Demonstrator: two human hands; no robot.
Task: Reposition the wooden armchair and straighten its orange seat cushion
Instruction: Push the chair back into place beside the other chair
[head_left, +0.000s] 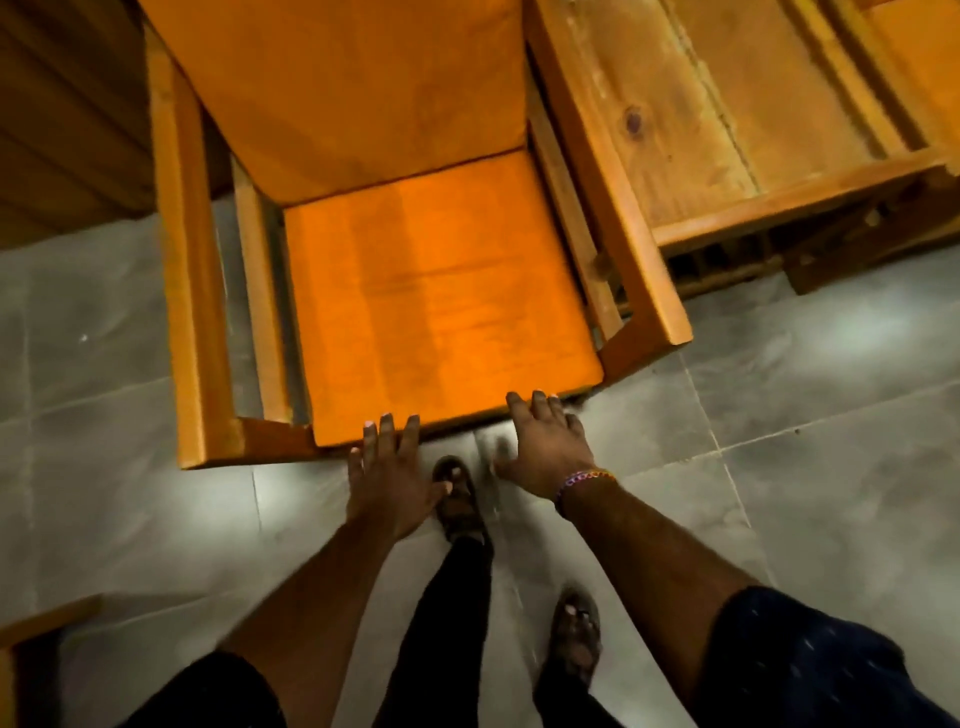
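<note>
The wooden armchair (187, 270) stands in front of me on the grey tiled floor, seen from above. Its orange seat cushion (441, 301) lies on the seat, turned slightly clockwise, with an orange back cushion (353, 88) behind it. My left hand (389, 467) reaches to the cushion's front edge, fingers spread, fingertips at the edge. My right hand (545, 447), with a beaded bracelet at the wrist, is at the front edge further right, fingers apart. Both hands are blurred and neither grips anything that I can see.
A wooden table (727, 114) stands close against the chair's right arm. Dark wooden panelling (62, 104) is at the upper left. A wooden corner (31, 634) juts in at the lower left. My sandalled feet (460, 499) stand on the tiles just before the chair.
</note>
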